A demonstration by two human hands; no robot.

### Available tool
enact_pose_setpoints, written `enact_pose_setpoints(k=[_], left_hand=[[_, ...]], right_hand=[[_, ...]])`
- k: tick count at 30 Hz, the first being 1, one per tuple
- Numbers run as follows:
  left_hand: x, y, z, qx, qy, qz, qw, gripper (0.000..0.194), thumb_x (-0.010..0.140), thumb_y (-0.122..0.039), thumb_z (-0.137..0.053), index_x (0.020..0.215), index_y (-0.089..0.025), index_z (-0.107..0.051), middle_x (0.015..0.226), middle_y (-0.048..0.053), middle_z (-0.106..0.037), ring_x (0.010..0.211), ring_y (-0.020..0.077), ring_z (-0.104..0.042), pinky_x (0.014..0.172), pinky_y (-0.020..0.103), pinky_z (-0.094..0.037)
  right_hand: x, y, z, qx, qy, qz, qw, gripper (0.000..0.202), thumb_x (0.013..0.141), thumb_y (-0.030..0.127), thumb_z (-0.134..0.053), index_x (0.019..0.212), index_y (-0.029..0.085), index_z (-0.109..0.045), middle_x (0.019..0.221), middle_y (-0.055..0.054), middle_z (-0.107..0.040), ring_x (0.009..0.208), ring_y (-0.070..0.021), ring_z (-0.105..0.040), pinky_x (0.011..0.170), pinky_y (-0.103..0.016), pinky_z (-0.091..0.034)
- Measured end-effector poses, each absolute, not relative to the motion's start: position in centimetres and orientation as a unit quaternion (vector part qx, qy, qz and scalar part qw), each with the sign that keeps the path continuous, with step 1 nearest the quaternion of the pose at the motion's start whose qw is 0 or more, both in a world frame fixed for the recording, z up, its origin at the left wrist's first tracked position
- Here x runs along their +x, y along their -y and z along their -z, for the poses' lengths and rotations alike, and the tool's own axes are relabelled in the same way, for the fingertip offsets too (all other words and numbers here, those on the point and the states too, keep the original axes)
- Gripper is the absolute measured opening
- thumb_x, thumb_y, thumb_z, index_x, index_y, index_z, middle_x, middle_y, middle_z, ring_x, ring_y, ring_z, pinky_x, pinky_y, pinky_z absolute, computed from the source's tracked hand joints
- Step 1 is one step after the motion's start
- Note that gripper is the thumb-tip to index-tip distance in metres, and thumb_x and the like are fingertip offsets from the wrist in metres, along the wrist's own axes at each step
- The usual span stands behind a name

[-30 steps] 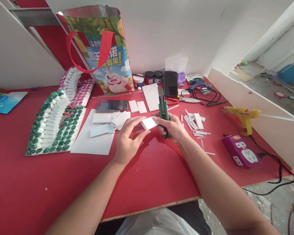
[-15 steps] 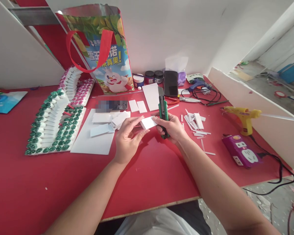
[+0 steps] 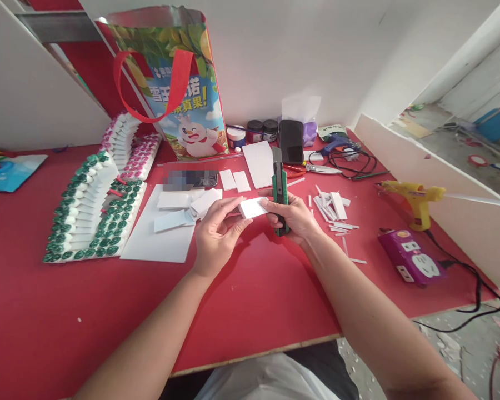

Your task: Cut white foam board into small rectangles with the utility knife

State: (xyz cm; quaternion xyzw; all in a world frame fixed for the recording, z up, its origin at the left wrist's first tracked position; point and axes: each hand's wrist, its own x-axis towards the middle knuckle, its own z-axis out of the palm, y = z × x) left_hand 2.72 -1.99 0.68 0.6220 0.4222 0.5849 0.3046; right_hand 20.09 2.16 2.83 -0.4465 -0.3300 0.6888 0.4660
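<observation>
A small stack of white rectangular board pieces [image 3: 252, 208] is held above the red table between both hands. My left hand [image 3: 216, 236] is closed about its left end, thumb below and fingertips along the far side. My right hand [image 3: 294, 219] pinches the right end under its thumb. That same hand also grips a green and black utility knife [image 3: 280, 191], standing nearly upright with the blade pointing away from me. Left of the hands, more white pieces [image 3: 175, 200] lie loosely on a larger white board [image 3: 156, 239]. Thin white offcuts [image 3: 329, 208] are scattered to the right.
Green-tipped white models [image 3: 95, 211] stand left, near a colourful bag [image 3: 179, 94]. Paint jars [image 3: 254, 131], a phone [image 3: 290, 141] and scissors [image 3: 323, 169] lie at the back. A yellow glue gun [image 3: 419, 203] and purple power socket [image 3: 412, 258] with trailing cord are right.
The knife has shifted slightly right along with my right hand. My left hand has moved very slightly left. Both hands keep their hold on the white pieces.
</observation>
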Motion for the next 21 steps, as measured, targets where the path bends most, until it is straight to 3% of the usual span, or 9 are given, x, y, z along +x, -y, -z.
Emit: enact_pose_setpoints(k=[15, 21], left_hand=[[2.44, 1.94, -0.48, 0.643, -0.414, -0.576, 0.288, 0.034, 0.088, -0.027, -0.074, 0.121, -0.025, -0.069, 0.120, 0.008, -0.066, 0.109, 0.0205, -0.067, 0.095, 0.037, -0.061], [2.62, 2.02, -0.43, 0.619, -0.405, -0.585, 0.334, 0.041, 0.087, -0.028, -0.075, 0.127, -0.025, -0.066, 0.122, 0.008, -0.064, 0.107, 0.0205, -0.068, 0.095, 0.038, -0.061]], right_hand=[[20.25, -2.28, -2.87, -0.442, 0.328, -0.708, 0.443, 0.047, 0.050, 0.033, -0.096, 0.082, 0.015, -0.067, 0.051, 0.008, -0.046, 0.045, -0.0041, -0.037, 0.039, -0.019, -0.021], [20.27, -2.33, -2.78, -0.440, 0.338, -0.706, 0.441, 0.048, 0.052, 0.035, -0.095, 0.086, 0.015, -0.068, 0.052, 0.008, -0.046, 0.044, -0.0040, -0.037, 0.039, -0.019, -0.022]])
